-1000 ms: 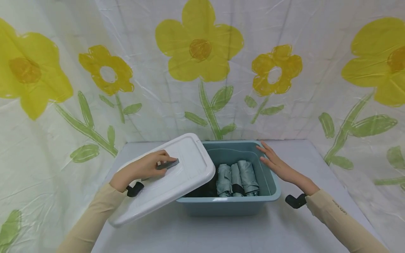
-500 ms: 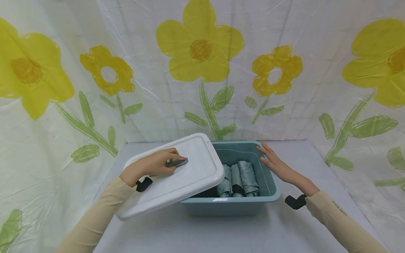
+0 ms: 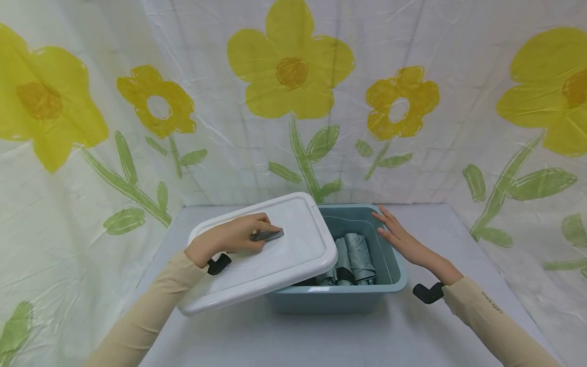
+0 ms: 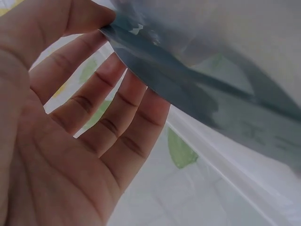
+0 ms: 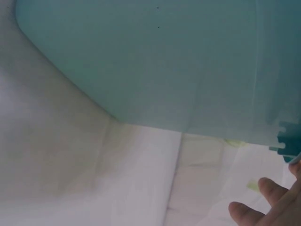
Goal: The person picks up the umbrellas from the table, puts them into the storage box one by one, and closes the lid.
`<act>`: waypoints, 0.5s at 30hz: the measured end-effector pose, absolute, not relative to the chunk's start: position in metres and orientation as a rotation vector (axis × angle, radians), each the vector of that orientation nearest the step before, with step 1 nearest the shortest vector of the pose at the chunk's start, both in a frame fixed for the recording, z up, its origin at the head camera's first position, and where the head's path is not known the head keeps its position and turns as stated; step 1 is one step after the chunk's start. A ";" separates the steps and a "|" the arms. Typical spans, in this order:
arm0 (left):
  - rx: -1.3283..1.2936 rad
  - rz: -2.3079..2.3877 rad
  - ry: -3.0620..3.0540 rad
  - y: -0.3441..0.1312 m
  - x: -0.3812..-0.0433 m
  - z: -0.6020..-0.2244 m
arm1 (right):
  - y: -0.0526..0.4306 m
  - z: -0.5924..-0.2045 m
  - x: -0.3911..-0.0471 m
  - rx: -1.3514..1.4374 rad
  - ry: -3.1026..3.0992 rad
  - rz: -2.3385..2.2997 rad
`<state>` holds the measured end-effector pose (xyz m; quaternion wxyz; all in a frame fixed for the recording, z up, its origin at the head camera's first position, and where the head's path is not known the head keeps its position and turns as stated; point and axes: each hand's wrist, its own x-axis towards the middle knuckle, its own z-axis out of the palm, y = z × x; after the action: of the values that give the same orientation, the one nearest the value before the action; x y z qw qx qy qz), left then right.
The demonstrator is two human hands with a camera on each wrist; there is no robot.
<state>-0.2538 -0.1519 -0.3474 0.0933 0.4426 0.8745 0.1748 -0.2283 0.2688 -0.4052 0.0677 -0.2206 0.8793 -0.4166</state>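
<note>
My left hand (image 3: 238, 233) grips the grey handle (image 3: 271, 235) on top of a white lid (image 3: 298, 255). In the left wrist view the thumb and fingertips pinch the edge of this grey handle (image 4: 178, 87). Tilted, the lid covers the left part of a blue-green storage bin (image 3: 330, 300). Several rolled grey-blue fabric bundles (image 3: 359, 257) lie inside, one with a black band; the rest of the contents is hidden under the lid. My right hand (image 3: 403, 242), fingers extended, is at the bin's right rim. The right wrist view shows the bin's side wall (image 5: 141, 61) and some fingertips.
The bin stands on a table with a pale cover (image 3: 339, 341). Close behind and to both sides hangs a white curtain (image 3: 220, 163) printed with yellow flowers.
My left hand has moved the lid to the right, so it covers more of the bin and its fabric bundles. The right hand has stayed at the rim.
</note>
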 end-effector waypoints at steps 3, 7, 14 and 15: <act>1.343 0.521 2.585 -0.146 -0.254 -0.348 | 0.269 -0.405 -0.228 -0.651 2.647 -1.265; 1.395 0.508 2.570 -0.138 -0.254 -0.349 | 0.274 -0.419 -0.235 -0.652 2.671 -1.251; 1.443 0.434 2.569 -0.122 -0.255 -0.347 | 0.281 -0.431 -0.244 -0.666 2.678 -1.250; 1.447 0.425 2.570 -0.120 -0.256 -0.347 | 0.280 -0.431 -0.244 -0.666 2.677 -1.254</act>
<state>-0.2562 -0.1198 -0.3469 0.0806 0.4841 0.8596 0.1421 -0.2443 0.2805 -0.4307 0.0553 -0.2196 0.8821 -0.4132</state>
